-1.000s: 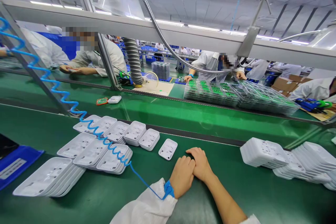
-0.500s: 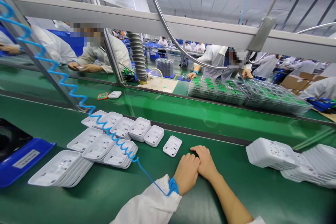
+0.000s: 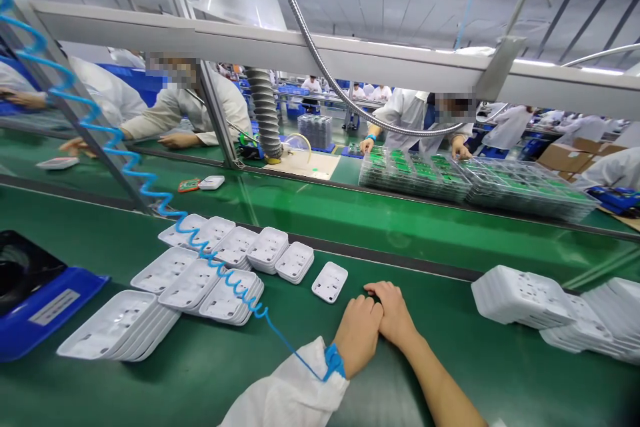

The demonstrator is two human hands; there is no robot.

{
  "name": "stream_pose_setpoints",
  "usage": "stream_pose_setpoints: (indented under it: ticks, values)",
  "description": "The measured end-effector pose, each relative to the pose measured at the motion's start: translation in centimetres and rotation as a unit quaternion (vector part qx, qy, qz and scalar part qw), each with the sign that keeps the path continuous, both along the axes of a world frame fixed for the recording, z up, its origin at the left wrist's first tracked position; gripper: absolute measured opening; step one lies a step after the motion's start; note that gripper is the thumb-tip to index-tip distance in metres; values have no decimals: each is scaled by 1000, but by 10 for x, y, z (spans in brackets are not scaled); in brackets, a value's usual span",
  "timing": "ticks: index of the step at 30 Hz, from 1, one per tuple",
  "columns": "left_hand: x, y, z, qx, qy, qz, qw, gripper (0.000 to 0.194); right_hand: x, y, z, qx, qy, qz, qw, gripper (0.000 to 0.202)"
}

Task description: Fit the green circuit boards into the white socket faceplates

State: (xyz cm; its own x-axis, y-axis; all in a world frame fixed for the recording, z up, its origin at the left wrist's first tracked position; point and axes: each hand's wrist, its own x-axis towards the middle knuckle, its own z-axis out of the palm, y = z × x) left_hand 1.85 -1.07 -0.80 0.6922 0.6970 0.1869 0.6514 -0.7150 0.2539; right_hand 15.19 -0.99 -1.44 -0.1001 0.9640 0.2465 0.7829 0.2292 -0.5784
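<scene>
My left hand (image 3: 358, 335), with a blue strap at its wrist, rests on the green work surface (image 3: 280, 380). Its fingers are curled and press against my right hand (image 3: 393, 312), which lies beside it with fingers bent together. What is under the fingers, if anything, is hidden. A single white plastic cover (image 3: 330, 282) lies just up and left of my hands. Further left stand several stacks of like covers (image 3: 233, 297), open side up. A blue coiled cord (image 3: 150, 187) runs across them to my wrist strap.
More white stacks (image 3: 535, 297) stand at the right. A blue holder (image 3: 55, 313) is at the far left. Beyond the ledge, a green belt carries an orange-edged board (image 3: 189, 185); co-workers sit behind it near clear trays (image 3: 415, 173).
My hands stay together, almost unmoved; the view has shifted slightly. Across the ledge, a co-worker's hand has reached left, near a white piece on the belt. The orange-edged board has moved a little left.
</scene>
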Motion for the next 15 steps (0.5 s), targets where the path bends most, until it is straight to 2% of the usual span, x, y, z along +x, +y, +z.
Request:
stream_pose_setpoints:
  ticks: [15]
  values:
    - [1, 1, -2, 3, 2, 2, 1000, 12, 0, 2, 0, -2, -6, -3, 1000, 32]
